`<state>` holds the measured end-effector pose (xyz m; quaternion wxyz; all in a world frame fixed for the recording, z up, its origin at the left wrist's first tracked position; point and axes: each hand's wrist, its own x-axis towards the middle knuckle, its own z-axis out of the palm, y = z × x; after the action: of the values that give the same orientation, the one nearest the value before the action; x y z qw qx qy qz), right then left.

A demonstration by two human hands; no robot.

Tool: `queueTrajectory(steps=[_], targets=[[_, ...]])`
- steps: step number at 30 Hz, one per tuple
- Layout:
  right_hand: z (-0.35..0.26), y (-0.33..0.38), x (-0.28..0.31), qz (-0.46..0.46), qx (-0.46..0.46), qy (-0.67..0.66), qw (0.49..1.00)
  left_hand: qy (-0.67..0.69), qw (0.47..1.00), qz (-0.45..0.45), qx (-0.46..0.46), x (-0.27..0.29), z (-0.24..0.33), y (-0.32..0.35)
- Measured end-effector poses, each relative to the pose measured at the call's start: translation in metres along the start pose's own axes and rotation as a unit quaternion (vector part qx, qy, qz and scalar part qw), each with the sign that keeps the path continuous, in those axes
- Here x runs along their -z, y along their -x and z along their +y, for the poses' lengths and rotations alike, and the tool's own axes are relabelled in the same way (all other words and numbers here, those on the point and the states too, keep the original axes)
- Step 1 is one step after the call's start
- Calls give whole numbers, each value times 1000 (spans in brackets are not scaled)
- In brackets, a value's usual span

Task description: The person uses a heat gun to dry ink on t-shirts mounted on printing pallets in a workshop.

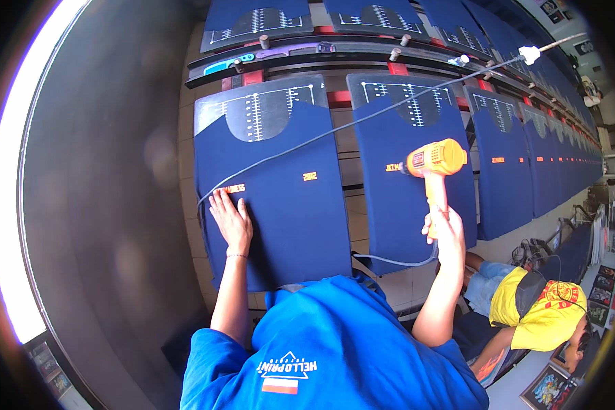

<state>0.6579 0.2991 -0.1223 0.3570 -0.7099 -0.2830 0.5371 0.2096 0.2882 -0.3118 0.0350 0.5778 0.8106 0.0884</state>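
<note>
My left hand lies flat on a navy shirt stretched over a printing board, fingers extended to a small orange print at its left. A second orange print sits farther right on the same shirt. My right hand is wrapped round the handle of a yellow heat gun. Its nozzle points left, over another navy shirt, beside that shirt's orange print. How high the nozzle is above the cloth, I cannot tell. From the handle's base trails a grey cable.
A grey cord stretches diagonally across both boards. More shirt-covered boards run off to the right. Behind them is a black rail with metal pegs and a purple tool. A person in a yellow shirt is at lower right.
</note>
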Motion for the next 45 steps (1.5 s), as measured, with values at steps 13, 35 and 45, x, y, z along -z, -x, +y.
queueTrajectory(steps=[13,35,45], targets=[[6,-11,-7,42,-1,46,998,115,980,32,-159,15,55,-8],[85,-6,-9,-23,83,-73,994,155,971,109,-146,7,-26,-68],[134,4,-24,-75,130,-89,985,73,963,258,-16,55,-237,84]])
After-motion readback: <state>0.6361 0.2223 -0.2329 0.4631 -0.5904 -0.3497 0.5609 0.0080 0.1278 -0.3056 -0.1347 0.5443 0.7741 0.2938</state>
